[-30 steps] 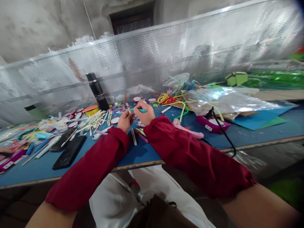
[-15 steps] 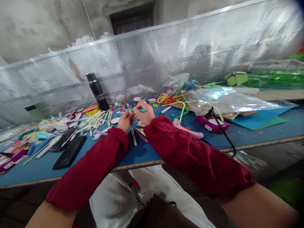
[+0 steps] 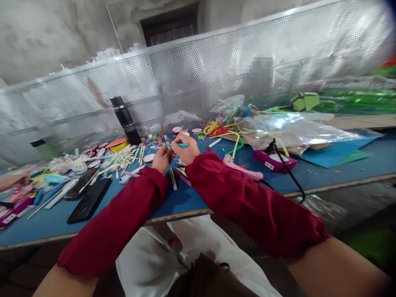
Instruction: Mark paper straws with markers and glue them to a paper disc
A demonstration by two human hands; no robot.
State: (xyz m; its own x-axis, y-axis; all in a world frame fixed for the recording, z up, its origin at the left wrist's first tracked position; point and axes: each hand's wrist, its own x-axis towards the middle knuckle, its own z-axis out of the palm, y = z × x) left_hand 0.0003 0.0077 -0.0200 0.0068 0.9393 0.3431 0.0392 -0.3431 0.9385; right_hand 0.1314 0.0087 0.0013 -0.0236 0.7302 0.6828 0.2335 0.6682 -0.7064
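Observation:
My right hand [image 3: 188, 152] is closed around a teal marker [image 3: 183, 145], its tip pointing left toward my other hand. My left hand [image 3: 161, 161] pinches a narrow flat stick [image 3: 165, 140] that pokes up past the fingertips; its lower part is hidden by the fingers. The two hands almost touch, just above the blue tabletop [image 3: 177, 200]. Below them lie a pale stick-like piece [image 3: 173, 180] and a pink-purple marker [image 3: 183, 177].
To the left are wooden sticks [image 3: 123, 159], a black phone [image 3: 89, 200] and a black bottle [image 3: 126, 121]. A pink glue gun [image 3: 243, 168], purple device [image 3: 274, 161] and plastic bag [image 3: 297, 130] lie right. Another person's hand [image 3: 14, 181] is at the left edge.
Another person's hand has come in at the left edge. My hands keep nearly the same place and hold, with a slight shift of the view.

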